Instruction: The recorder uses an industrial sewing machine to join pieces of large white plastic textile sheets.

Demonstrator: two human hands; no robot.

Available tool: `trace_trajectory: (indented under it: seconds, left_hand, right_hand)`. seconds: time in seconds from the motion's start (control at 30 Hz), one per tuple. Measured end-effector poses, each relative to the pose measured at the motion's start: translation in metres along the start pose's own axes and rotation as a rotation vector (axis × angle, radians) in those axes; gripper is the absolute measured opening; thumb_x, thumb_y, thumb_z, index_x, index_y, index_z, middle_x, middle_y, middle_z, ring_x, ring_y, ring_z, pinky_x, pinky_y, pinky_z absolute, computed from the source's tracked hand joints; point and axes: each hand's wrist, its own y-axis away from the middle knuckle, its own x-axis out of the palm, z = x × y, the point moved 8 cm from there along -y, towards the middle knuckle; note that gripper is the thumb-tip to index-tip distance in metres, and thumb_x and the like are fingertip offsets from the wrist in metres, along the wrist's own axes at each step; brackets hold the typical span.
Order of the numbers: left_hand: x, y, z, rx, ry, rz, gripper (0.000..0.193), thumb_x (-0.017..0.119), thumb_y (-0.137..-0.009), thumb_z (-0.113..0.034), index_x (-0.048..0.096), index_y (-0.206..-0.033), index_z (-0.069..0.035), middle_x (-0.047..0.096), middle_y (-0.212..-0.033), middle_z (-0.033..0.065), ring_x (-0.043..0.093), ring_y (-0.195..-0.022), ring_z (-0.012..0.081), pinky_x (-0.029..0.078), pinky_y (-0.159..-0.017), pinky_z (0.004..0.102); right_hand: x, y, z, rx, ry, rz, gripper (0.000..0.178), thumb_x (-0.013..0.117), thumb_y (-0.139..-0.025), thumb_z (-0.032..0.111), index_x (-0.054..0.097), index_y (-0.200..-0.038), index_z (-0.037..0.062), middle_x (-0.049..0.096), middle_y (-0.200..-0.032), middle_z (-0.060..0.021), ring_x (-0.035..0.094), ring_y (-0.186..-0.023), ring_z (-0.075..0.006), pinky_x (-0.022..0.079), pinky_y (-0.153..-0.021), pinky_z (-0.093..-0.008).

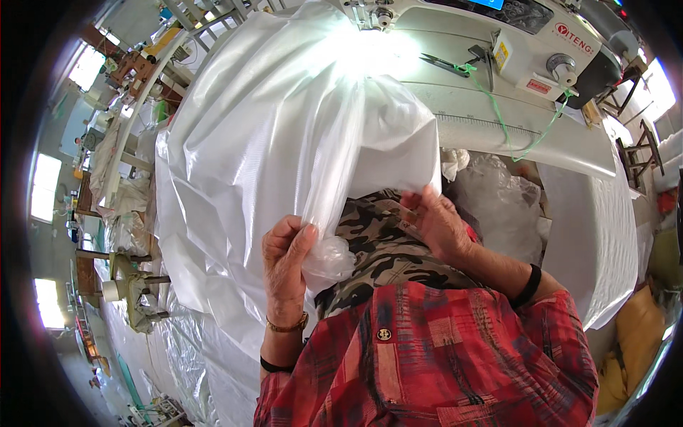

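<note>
A large white woven plastic sheet (235, 135) hangs from the sewing machine's needle area down over my lap, folded and creased. Clear plastic film (331, 260) runs along it in a gathered strip and ends in a crumpled bunch. My left hand (288, 256) is closed, thumb against fingers, on this gathered film just above the bunch. On the other side, my right hand (441, 224) pinches the lower edge of the white sheet near its right corner. Bright light at the sewing machine (380, 18) washes out the spot where the sheet meets the needle.
Scissors (447, 65) with a green cord (501, 132) lie on the machine table (469, 107), right of the needle. Below the table edge sits crumpled clear plastic (498, 203). Another white sheet (590, 235) hangs at the right. Stools and a rack (117, 171) stand at the left.
</note>
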Motion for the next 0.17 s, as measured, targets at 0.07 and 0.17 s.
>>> trace_trajectory:
  seconds: [0.07,0.17]
  left_hand:
    - [-0.002,-0.002,0.0,-0.006,0.005,0.002,0.015,0.067,-0.091,-0.016,0.063,-0.086,-0.002,0.062,-0.075,-0.0029,0.05,-0.065,0.0024,0.038,-0.059,0.017]
    - [-0.005,-0.002,0.0,0.008,0.005,-0.011,0.016,0.068,-0.09,-0.016,0.063,-0.086,-0.002,0.061,-0.075,-0.0032,0.05,-0.066,0.002,0.038,-0.061,0.0168]
  right_hand:
    - [-0.007,0.001,0.016,-0.136,-0.058,-0.116,0.034,0.059,-0.096,0.04,0.061,-0.109,0.0083,0.066,-0.102,-0.0008,0.06,-0.094,-0.0118,0.048,-0.082,-0.0322]
    - [-0.019,0.0,0.038,-0.281,0.035,-0.226,0.034,0.06,-0.095,0.04,0.061,-0.109,0.0093,0.067,-0.104,-0.0006,0.06,-0.093,-0.0123,0.049,-0.084,-0.0343]
